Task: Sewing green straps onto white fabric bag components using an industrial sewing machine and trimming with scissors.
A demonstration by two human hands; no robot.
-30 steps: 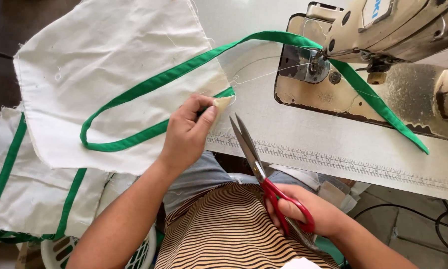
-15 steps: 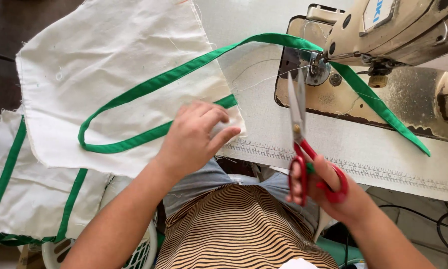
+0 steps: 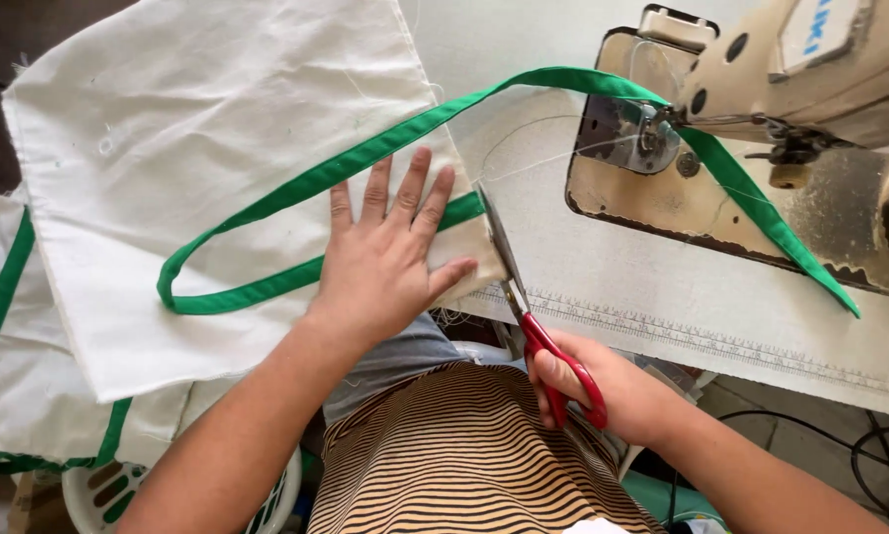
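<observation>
The left hand lies flat with fingers spread, pinning the white cloth bag steady, while the right hand grips red-handled scissors at its green strap.

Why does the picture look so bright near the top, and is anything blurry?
Head view: daylight washes out the white cloth and table at the top; the left hand, scissors and green strap are sharp; soft shadows lie under the hand; edges bow slightly from the wide lens.
</observation>
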